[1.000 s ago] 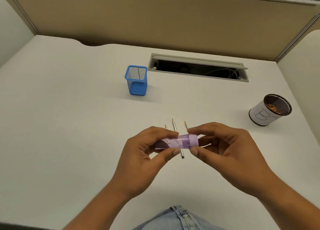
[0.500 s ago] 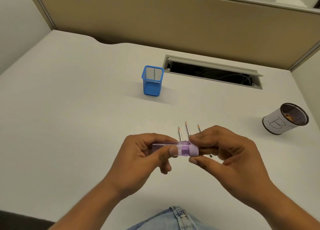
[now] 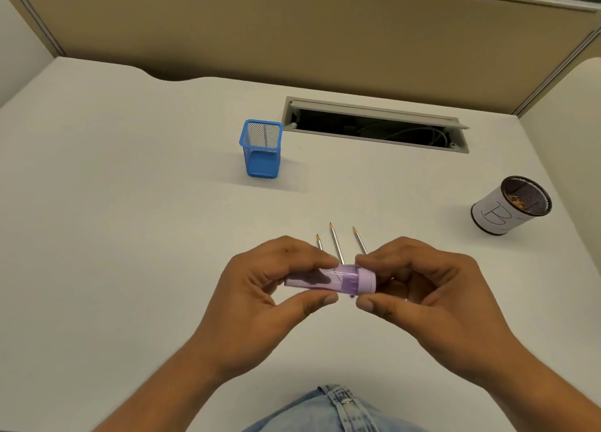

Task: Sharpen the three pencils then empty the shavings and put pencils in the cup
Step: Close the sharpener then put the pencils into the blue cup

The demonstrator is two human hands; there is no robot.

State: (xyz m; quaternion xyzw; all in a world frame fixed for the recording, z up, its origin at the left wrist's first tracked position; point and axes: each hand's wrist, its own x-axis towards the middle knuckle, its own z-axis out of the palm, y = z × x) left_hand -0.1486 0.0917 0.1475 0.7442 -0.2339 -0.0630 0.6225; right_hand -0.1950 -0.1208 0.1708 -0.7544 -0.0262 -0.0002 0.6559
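Gripping the purple sharpener (image 3: 331, 278) between both hands, above three pencils (image 3: 336, 244).

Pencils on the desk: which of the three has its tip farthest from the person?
The middle pencil. Its tip lies farther up the desk than the tips of the left pencil and the right pencil.

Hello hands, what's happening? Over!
Both hands, left and right, grip the sharpener. Three pencils lie behind it. Blue cup stands clear.

Bright even overhead light, soft shadows, sharp focus, wide-angle edge bending
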